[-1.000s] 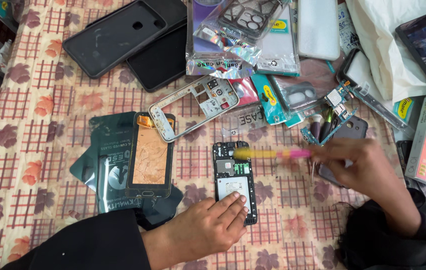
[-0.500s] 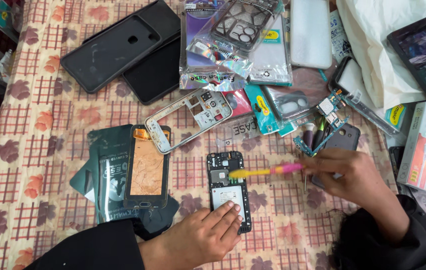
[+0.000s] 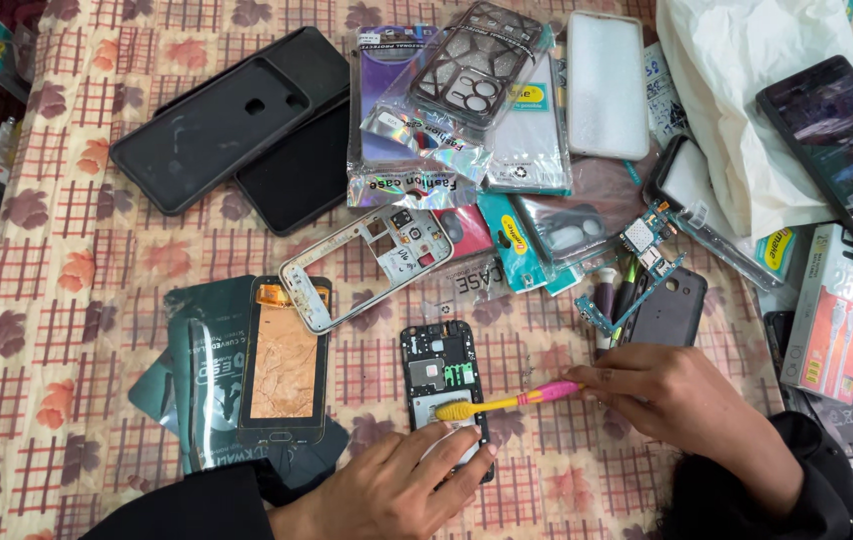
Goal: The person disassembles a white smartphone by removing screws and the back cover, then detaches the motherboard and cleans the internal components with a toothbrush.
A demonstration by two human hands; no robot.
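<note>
My left hand [image 3: 402,480] lies flat, fingers spread narrow, pressing the lower end of the opened phone [image 3: 444,385] against the tabletop [image 3: 57,250]; the phone sits face down just ahead of my fingertips, its circuit parts bare. My right hand [image 3: 682,410] pinches the pink handle of a toothbrush [image 3: 507,402], whose yellow head rests on the phone's middle, so the brush runs crosswise between my two hands.

Just left of the phone lies a phone screen with a copper back [image 3: 285,362], resting on a pile of dark green pouches [image 3: 197,370]. One pale phone frame [image 3: 367,262] leans across its top corner. Two black back covers [image 3: 247,125] overlap further up. Clear packets [image 3: 457,110] hold phone cases: one dark case with camera holes on top, one white case beside them. One small circuit board [image 3: 637,265] lies by a grey back shell [image 3: 672,315], near my right hand. One lit phone [image 3: 847,150] rests at the right edge, beside a white bag [image 3: 747,90].
</note>
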